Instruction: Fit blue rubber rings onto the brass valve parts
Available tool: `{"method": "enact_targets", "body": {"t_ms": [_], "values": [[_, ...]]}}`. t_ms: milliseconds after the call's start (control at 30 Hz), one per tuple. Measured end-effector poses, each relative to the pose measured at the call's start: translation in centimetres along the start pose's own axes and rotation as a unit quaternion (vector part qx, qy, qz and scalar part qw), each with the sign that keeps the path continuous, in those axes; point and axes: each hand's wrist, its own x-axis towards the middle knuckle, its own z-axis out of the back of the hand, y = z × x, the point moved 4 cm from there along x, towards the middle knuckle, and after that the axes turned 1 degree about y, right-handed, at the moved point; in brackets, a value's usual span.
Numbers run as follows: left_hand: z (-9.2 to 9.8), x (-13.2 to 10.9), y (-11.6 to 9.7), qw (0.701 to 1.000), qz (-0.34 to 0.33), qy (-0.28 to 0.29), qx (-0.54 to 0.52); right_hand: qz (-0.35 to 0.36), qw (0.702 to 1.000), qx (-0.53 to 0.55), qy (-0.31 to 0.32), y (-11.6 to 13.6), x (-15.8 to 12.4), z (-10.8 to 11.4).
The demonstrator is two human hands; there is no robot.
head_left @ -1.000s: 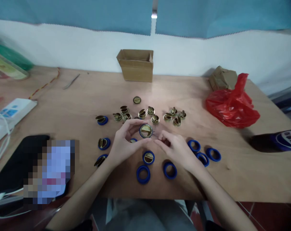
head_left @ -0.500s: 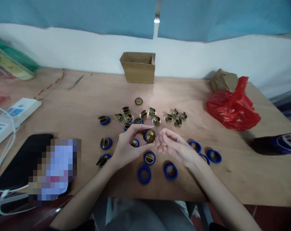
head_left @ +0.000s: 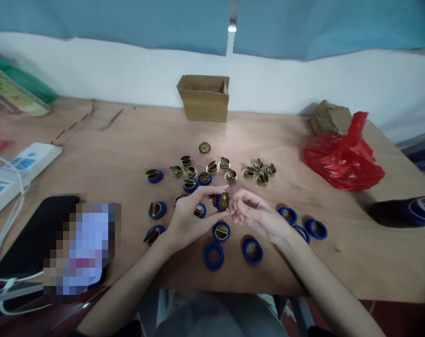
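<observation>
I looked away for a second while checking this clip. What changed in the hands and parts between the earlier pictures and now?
The left hand has turned the brass piece in its blue ring from face-up to edge-on and lowered it slightly. The right hand has lifted off the table and closed in beside it. The loose blue rings, brass pieces and cardboard box lie as before.

This looks like a small assembly workbench in a workshop. A bare plywood tabletop stands against a white wall hung with blue cloth. Just beyond the fingers many small round brass fittings lie scattered, and loose blue rubber rings lie just below them. Farther back stands an open brown cardboard box; well to the right lies a crumpled red plastic bag.
</observation>
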Motion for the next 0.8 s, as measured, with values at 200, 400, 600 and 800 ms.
{"method": "enact_targets", "body": {"t_ms": [200,400,600,800], "values": [[-0.19,0.01,-0.49,0.999,-0.026,0.015,0.035,-0.004,1.000,-0.017,-0.018,-0.31,0.20,0.18],[-0.22,-0.12,-0.32,0.998,-0.037,0.012,0.055,-0.011,0.997,-0.052,-0.052,-0.03,0.15,-0.09],[-0.25,-0.08,-0.91,0.992,-0.092,0.009,0.084,-0.013,0.992,-0.096,-0.077,0.37,0.03,-0.27],[-0.56,-0.44,-0.93,0.984,-0.122,-0.016,0.128,0.018,0.985,-0.136,-0.103,0.33,0.21,-0.18]]}}
